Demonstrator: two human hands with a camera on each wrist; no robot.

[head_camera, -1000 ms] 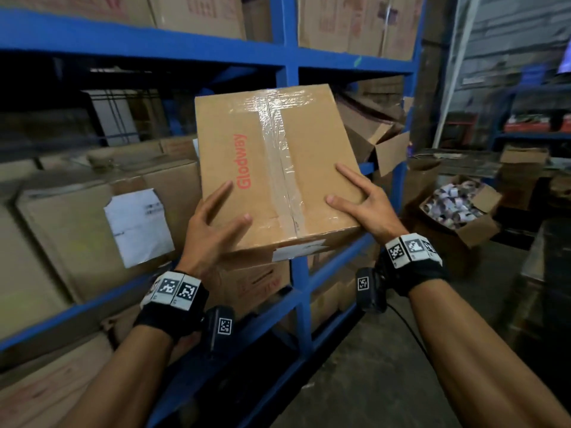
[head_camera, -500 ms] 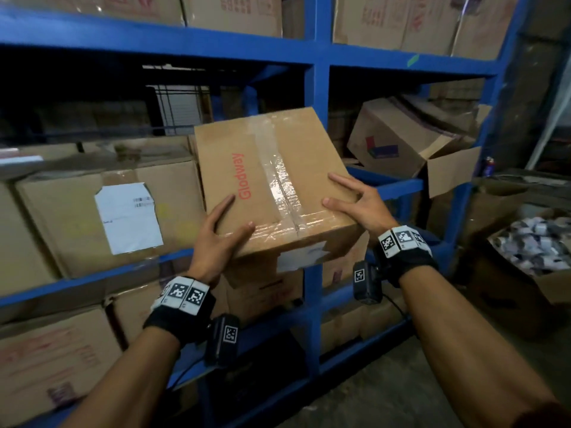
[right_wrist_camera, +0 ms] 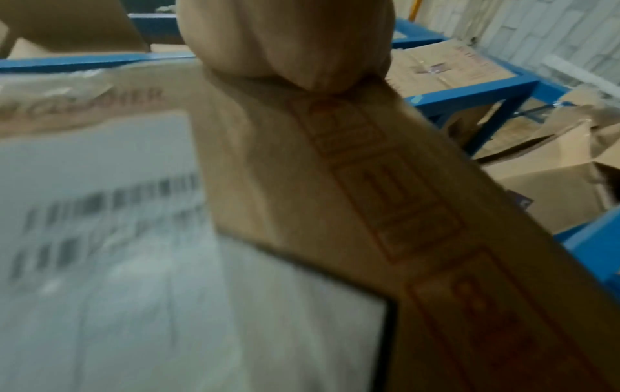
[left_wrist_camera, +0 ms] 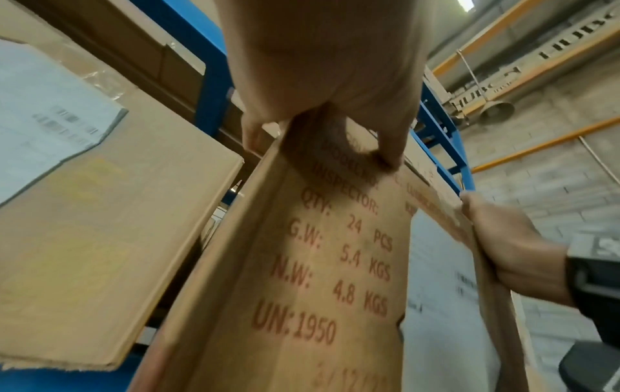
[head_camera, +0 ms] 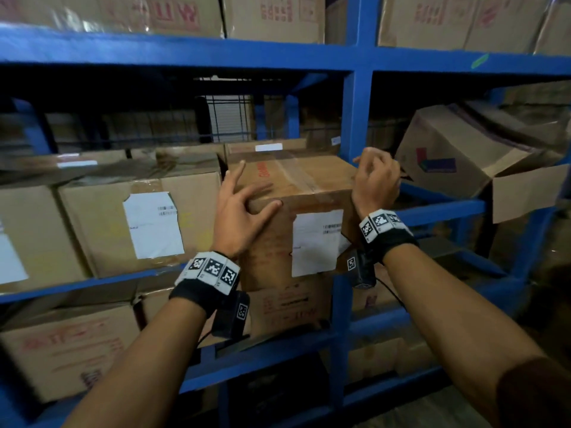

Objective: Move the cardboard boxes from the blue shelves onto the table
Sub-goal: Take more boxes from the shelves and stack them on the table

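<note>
A taped cardboard box [head_camera: 296, 186] with red print and a white label stands upright at the front of the blue shelf's [head_camera: 185, 54] middle level, beside the upright post [head_camera: 361, 118]. My left hand [head_camera: 244, 205] grips its top left front corner, fingers spread over the top and thumb on the front face. In the left wrist view the left hand [left_wrist_camera: 322, 79] pinches the edge of the box [left_wrist_camera: 335, 265]. My right hand [head_camera: 375, 183] is at the top right edge, fingers curled. The right wrist view shows its palm [right_wrist_camera: 285, 39] against the box [right_wrist_camera: 302, 185].
A labelled box [head_camera: 108, 217] sits close on the left of the held one. An open, tilted box [head_camera: 448, 149] lies in the bay to the right. More boxes [head_camera: 61, 350] fill the lower level and the top level [head_camera: 272, 17].
The box went from tilted up in both hands in front of the shelf to upright at the shelf level. Both hands moved from its near underside to its top corners.
</note>
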